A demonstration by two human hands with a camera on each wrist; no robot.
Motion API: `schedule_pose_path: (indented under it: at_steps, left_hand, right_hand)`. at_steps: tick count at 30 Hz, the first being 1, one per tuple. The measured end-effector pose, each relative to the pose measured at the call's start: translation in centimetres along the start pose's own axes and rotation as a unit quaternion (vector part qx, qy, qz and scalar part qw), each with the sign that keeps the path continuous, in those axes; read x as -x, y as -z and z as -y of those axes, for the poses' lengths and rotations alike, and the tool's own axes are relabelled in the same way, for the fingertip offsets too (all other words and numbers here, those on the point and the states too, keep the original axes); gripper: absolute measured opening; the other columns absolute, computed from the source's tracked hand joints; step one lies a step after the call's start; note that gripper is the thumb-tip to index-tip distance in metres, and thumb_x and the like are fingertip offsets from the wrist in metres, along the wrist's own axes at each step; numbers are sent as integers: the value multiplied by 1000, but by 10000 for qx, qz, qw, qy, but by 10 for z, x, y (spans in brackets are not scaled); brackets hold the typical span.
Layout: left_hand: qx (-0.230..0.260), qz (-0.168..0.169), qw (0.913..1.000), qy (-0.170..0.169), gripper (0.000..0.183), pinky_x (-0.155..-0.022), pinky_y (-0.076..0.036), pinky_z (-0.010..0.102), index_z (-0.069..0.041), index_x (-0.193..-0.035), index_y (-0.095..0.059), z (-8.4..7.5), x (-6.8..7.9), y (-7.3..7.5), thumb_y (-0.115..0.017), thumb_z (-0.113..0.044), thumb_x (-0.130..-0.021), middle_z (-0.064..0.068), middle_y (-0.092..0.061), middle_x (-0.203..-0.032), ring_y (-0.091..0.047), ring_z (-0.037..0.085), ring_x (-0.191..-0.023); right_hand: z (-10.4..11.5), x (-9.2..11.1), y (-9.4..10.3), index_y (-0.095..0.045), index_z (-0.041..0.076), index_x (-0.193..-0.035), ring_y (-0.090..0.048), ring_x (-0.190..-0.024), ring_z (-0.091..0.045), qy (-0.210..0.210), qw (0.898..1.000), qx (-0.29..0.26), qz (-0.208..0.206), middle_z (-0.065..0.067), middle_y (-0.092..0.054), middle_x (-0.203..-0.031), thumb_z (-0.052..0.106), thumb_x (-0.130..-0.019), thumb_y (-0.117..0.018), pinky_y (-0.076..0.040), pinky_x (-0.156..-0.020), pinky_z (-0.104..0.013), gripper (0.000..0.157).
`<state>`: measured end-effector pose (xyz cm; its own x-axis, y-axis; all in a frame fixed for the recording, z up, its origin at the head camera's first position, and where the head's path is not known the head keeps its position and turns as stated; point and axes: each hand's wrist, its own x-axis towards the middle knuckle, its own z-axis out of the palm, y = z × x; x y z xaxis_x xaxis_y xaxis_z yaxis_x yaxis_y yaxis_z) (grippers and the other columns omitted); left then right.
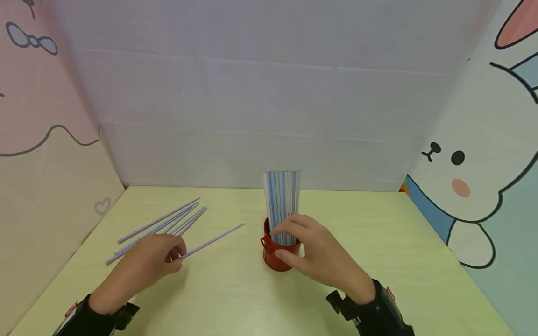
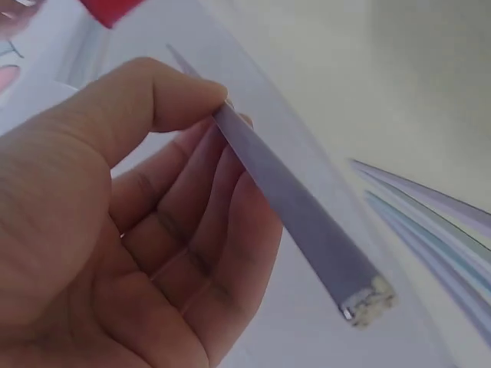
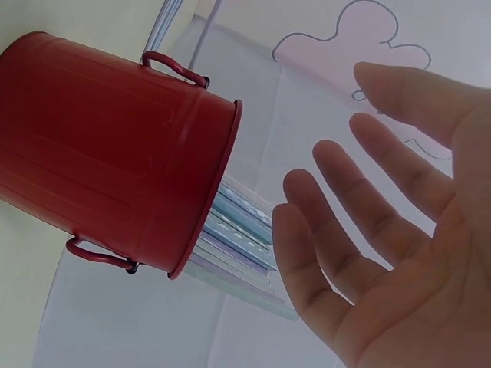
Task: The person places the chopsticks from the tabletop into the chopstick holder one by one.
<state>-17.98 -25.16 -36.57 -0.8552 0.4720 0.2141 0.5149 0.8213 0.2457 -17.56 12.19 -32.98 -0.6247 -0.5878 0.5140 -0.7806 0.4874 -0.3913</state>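
My left hand [image 1: 153, 256] pinches one end of a thin purple straw-like stick [image 1: 216, 239] between thumb and fingers. The left wrist view shows this stick [image 2: 295, 207] up close, with a rough whitish end. A small red bucket [image 1: 277, 259] with side handles stands upright on the table. Inside it stands a bunch of pastel sticks [image 1: 282, 200], blue, purple, green and white. Beside the bucket is my right hand [image 1: 311, 247], its fingers loosely spread and holding nothing. In the right wrist view a gap separates those fingers from the red bucket [image 3: 123, 153].
Several loose sticks [image 1: 159, 219], purple and blue, lie fanned out on the left of the pale yellow table [image 1: 235, 298], partly behind my left hand. A white sheet [image 1: 252, 102] rises at the back. Cartoon-printed panels [image 1: 483, 186] flank both sides.
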Motion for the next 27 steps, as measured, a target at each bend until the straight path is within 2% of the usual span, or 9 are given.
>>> schedule_pose_path:
  at_steps: [4,7,11,15,18,21,25,27]
  left_hand:
    - [139,8,9988,-474,21,-56,-45,21,-26,-82,-61,-27,-2,5,-73,-10,-75,-21,-50,-72,-48,-2,-64]
    - [119,-12,9972,-734,20,-55,-45,20,-26,-82,-61,-39,-1,8,-74,-12,-75,-22,-50,-73,-47,-2,-63]
    - [64,-91,9971,-748,22,-55,-44,19,-27,-80,-60,-48,3,14,-74,-11,-74,-23,-49,-73,-46,-3,-63]
    - [30,-424,9964,-737,24,-54,-45,19,-27,-78,-60,-50,6,22,-71,-6,-71,-23,-49,-73,-46,-3,-62]
    - [87,-613,9943,-867,26,-55,-45,18,-27,-78,-60,-54,4,22,-71,-5,-71,-23,-50,-74,-47,-4,-63]
    - [135,-492,9941,-958,24,-55,-45,18,-27,-79,-61,-64,-2,17,-71,-6,-72,-22,-50,-75,-47,-3,-63]
    - [168,-174,9942,-1044,17,-55,-45,18,-24,-80,-63,-85,-19,7,-73,-10,-75,-19,-51,-74,-47,-2,-63]
    - [248,-125,9930,-1146,16,-56,-45,18,-23,-79,-64,-95,-28,2,-74,-11,-76,-17,-52,-74,-47,-2,-64]
  right_hand:
    - [5,-1,-3,-62,20,-111,-48,-92,-8,98,9999,79,-25,9,-54,-107,17,-82,-75,-49,-66,-23,32]
    - [9,-1,-6,-62,21,-111,-49,-98,-9,215,9996,187,-17,8,-54,-110,19,-82,-76,-50,-74,-26,32]
    - [13,-2,-11,-61,25,-110,-48,-100,-7,293,9991,314,46,10,-54,-111,22,-83,-75,-50,-82,-28,31]
    - [14,-3,-12,-62,26,-110,-45,-100,-3,221,9989,398,102,13,-53,-110,23,-83,-75,-49,-83,-27,30]
    - [15,-4,-12,-62,25,-109,-46,-99,-3,229,9987,449,64,12,-54,-109,22,-82,-75,-49,-82,-27,30]
    - [16,-3,-14,-62,25,-108,-46,-99,-5,271,9983,509,19,12,-54,-109,21,-82,-75,-49,-82,-28,30]
    - [18,0,-17,-63,23,-107,-45,-98,-4,221,9978,623,79,12,-53,-107,22,-82,-76,-48,-80,-25,28]
    - [20,0,-18,-64,22,-105,-45,-96,-5,200,9975,672,92,12,-53,-105,21,-81,-77,-48,-79,-24,27]
